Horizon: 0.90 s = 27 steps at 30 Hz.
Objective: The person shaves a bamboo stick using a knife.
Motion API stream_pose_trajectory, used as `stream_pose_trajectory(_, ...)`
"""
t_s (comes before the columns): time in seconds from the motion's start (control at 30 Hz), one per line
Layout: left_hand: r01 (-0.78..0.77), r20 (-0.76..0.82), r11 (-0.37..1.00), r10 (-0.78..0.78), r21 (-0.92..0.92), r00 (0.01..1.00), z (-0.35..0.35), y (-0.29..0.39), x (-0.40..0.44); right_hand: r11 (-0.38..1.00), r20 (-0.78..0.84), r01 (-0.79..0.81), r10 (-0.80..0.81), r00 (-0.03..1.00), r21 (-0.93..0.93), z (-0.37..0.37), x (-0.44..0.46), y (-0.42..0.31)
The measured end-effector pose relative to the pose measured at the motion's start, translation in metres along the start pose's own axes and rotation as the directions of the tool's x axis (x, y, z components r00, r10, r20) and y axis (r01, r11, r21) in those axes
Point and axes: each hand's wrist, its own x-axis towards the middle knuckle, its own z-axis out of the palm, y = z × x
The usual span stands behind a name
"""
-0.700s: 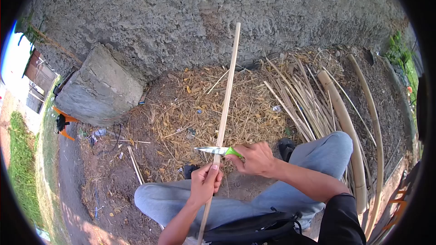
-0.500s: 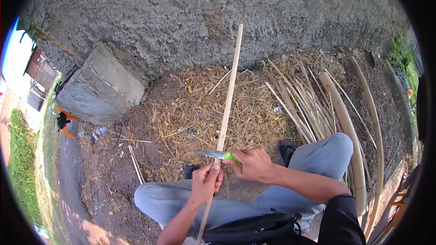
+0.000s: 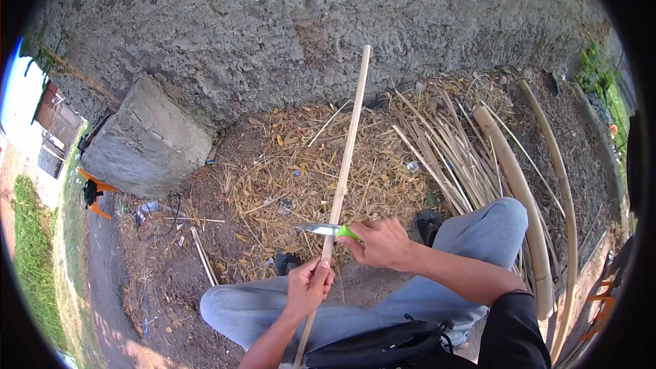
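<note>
A long pale bamboo strip [image 3: 352, 137] slants up from my lap toward the wall. My left hand [image 3: 309, 288] is closed around its lower part, thumb on top. My right hand [image 3: 378, 242] grips the green handle of a knife [image 3: 319, 229]. The blade points left and lies across the strip, a little above my left hand. Between the blade and my left thumb a short length of the strip shows.
Split bamboo strips [image 3: 451, 157] lie in a pile at the right, beside a thick bamboo pole [image 3: 512, 164] and a thinner curved one [image 3: 552, 150]. A concrete block [image 3: 150, 137] stands at the left against the rough wall [image 3: 273, 34]. Dry shavings cover the ground.
The strip's upper end has tilted right and dropped slightly. My left hand sits a little lower, so the gap between it and the knife is wider.
</note>
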Motion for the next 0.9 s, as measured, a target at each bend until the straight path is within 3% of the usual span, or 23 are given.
stream_pose_trajectory(0.13, -0.03, -0.01, 0.999, 0.03, 0.043, 0.999, 0.002, 0.002, -0.006, 0.978, -0.088, -0.21, 0.21, 0.974, 0.009, -0.016, 0.028, 0.024)
stream_pose_trajectory(0.17, -0.035, -0.008, 0.998, 0.036, 0.051, 0.999, 0.002, 0.001, -0.007, 0.973, -0.015, -0.231, 0.23, 0.973, -0.024, -0.016, 0.023, 0.018)
stream_pose_trajectory(0.27, -0.048, -0.003, 0.998, 0.049, 0.05, 0.999, 0.003, 0.001, -0.006, 0.997, -0.067, -0.07, 0.069, 0.995, -0.021, -0.01, 0.007, 0.015)
stream_pose_trajectory(0.3, -0.029, -0.004, 0.999, 0.029, 0.043, 1.0, 0.003, -0.001, -0.009, 0.978, -0.081, -0.209, 0.207, 0.975, -0.009, -0.017, 0.018, 0.027)
stream_pose_trajectory(0.4, -0.03, -0.012, 0.999, 0.03, 0.044, 0.999, 0.003, 0.001, -0.009, 0.965, -0.078, -0.261, 0.258, 0.963, -0.034, -0.024, 0.027, 0.031)
stream_pose_trajectory(0.43, -0.043, -0.009, 0.998, 0.043, 0.044, 0.999, 0.004, 0.003, -0.009, 0.985, -0.065, -0.164, 0.16, 0.985, -0.056, -0.022, 0.021, 0.028)
stream_pose_trajectory(0.53, -0.01, -0.036, 0.999, 0.011, 0.051, 0.999, 0.001, 0.003, -0.015, 0.997, 0.001, -0.06, 0.06, 0.998, -0.045, -0.018, 0.006, 0.019)
stream_pose_trajectory(0.57, -0.013, -0.039, 0.998, 0.016, 0.061, 0.999, 0.001, 0.001, -0.018, 0.986, -0.098, -0.167, 0.169, 0.981, 0.026, -0.021, 0.016, 0.035)
stream_pose_trajectory(0.67, -0.023, -0.041, 0.997, 0.026, 0.073, 0.999, -0.002, -0.001, -0.022, 0.983, -0.102, -0.18, 0.175, 0.979, -0.044, -0.014, 0.017, 0.038)
stream_pose_trajectory(0.73, -0.036, -0.047, 0.996, 0.039, 0.078, 0.998, -0.002, 0.001, -0.021, 0.996, -0.14, -0.085, 0.082, 0.987, -0.018, -0.022, 0.014, 0.024)
stream_pose_trajectory(0.8, -0.029, -0.053, 0.994, 0.035, 0.101, 0.998, -0.003, -0.002, -0.031, 0.99, -0.072, -0.143, 0.142, 0.987, -0.012, -0.019, 0.006, 0.028)
stream_pose_trajectory(0.9, -0.033, -0.064, 0.992, 0.041, 0.122, 0.997, -0.005, -0.004, -0.041, 0.987, -0.159, -0.157, 0.15, 0.976, -0.031, -0.02, 0.016, 0.039)
